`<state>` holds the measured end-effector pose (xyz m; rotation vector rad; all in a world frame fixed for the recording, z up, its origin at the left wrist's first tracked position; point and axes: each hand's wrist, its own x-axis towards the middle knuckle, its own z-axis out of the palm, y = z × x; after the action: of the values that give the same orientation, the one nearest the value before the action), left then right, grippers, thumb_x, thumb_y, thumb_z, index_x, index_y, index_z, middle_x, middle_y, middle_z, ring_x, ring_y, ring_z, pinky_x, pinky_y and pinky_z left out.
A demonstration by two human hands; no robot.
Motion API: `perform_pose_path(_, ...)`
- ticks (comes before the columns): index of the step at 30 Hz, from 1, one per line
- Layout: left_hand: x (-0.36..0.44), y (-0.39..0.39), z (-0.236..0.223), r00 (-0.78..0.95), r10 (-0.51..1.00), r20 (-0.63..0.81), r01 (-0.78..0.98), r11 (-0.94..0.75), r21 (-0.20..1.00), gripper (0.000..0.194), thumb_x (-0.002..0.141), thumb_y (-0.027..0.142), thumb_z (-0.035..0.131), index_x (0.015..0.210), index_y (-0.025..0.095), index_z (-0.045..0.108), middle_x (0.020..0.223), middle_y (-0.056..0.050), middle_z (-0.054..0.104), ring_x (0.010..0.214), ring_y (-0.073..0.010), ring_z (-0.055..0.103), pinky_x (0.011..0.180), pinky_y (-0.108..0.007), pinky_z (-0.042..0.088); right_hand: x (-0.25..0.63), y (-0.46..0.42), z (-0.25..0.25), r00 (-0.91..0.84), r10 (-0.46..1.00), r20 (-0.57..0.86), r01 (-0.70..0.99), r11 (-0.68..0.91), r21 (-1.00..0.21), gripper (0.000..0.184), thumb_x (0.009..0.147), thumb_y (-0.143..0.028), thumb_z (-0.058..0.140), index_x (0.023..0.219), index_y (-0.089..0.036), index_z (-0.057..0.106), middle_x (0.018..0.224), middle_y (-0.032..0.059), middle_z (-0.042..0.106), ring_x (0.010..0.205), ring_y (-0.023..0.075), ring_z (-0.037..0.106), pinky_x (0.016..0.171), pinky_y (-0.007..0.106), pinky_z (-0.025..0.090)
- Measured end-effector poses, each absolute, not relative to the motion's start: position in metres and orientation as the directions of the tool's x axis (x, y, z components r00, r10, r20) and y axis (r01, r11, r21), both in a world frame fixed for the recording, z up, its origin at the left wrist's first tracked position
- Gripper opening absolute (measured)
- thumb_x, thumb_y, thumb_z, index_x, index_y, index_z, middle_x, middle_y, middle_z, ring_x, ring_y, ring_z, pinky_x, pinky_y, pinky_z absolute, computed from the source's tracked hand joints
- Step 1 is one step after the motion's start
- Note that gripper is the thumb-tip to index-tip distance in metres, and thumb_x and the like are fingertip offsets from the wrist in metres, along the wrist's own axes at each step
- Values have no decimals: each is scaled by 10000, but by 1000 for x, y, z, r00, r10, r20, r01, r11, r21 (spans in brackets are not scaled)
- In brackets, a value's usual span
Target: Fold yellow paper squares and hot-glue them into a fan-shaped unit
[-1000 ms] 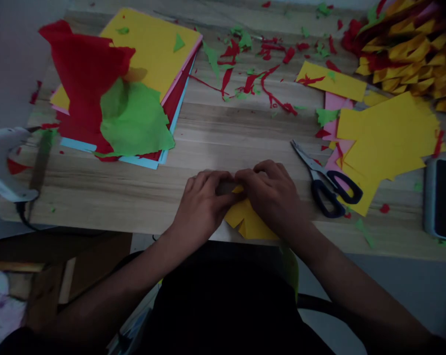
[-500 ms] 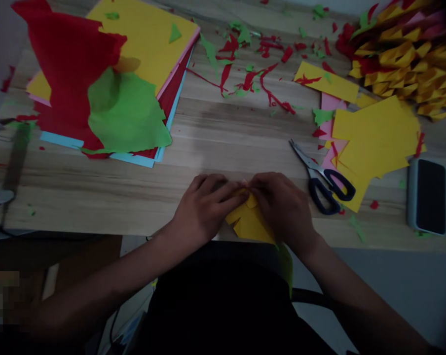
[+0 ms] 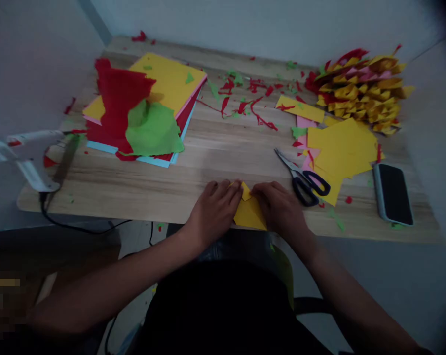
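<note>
A small sheet of yellow paper (image 3: pixel 250 214) lies at the table's front edge between my hands, a small flap folded over at its top. My left hand (image 3: pixel 217 204) lies over the paper's left side, its fingers stretched out and pressing down; its thumb is hidden. With bent fingers, my right hand (image 3: pixel 282 207) pinches the paper's right edge near the fold. Dark-handled scissors (image 3: pixel 300 178) rest just right of my right hand, blades spread a little. Beyond them are loose yellow paper pieces (image 3: pixel 343 148).
A stack of coloured sheets (image 3: pixel 171 81) lies at back left under red crepe paper (image 3: pixel 115 93) and green crepe paper (image 3: pixel 154 130). A white glue gun (image 3: pixel 30 158) with a cord stands far left. At right are a phone (image 3: pixel 394 195) and a yellow folded-paper piece (image 3: pixel 371 96). Scraps litter the back.
The view has tilted up, showing the wall and the whole glue gun. My left fingers have straightened and lie flatter on the paper; the folded flap shows more clearly.
</note>
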<state>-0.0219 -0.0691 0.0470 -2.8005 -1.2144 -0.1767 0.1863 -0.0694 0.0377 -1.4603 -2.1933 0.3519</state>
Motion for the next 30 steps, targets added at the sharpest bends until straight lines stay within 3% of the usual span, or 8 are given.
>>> perform_pose_path(3,-19,-72,49,688,720,86,726,-684,-74,469,978,135,401,1428,65,515,1485,-141,547,1220,-284,572,977,-426,454,190,-74,35,-309,918,249,786,393,-477,175,980,-206,505,1000,-215,679,925,77,735,869,217,682,765,327,527)
perform_pose_path(9,-20,-73,44,686,727,45,728,-685,-32,470,953,168,486,1419,209,534,1543,-144,478,1285,-295,547,978,-439,455,190,-70,29,-206,939,275,744,333,-580,107,953,-220,541,1018,-235,625,957,63,736,887,219,699,776,337,543)
perform_pose_path(15,-26,-50,43,666,743,66,741,-669,53,484,915,129,521,1383,240,577,1557,-99,471,1278,-302,532,977,-454,441,192,-62,22,-60,942,332,682,281,-675,131,936,-244,550,1061,-220,576,974,68,698,847,201,666,798,358,545)
perform_pose_path(22,-29,-2,44,700,710,72,696,-702,154,411,973,234,538,1372,308,600,1508,-7,542,1209,-270,533,947,-430,438,193,-60,30,-109,925,364,668,340,-662,93,936,-212,545,1009,-203,601,941,75,687,877,209,638,768,349,519)
perform_pose_path(25,-26,25,45,707,697,125,662,-713,232,339,1011,338,504,1308,270,653,1389,-12,650,1102,-247,570,916,-402,448,202,-56,40,-161,911,379,658,385,-647,87,947,-197,529,1000,-200,599,938,72,693,878,203,637,768,338,512)
perform_pose_path(28,-20,65,50,730,665,160,623,-743,244,266,985,374,557,1108,246,755,1104,-28,779,858,-201,613,762,-331,466,211,-37,51,-227,893,389,677,432,-596,90,950,-172,523,988,-196,600,926,66,703,897,204,640,807,342,504)
perform_pose_path(30,-16,93,54,758,634,153,588,-765,262,240,949,393,616,1037,238,776,933,-36,790,779,-188,625,711,-311,461,213,-17,60,-288,903,321,706,426,-566,102,950,-165,515,980,-193,609,930,60,711,898,207,645,815,347,498)
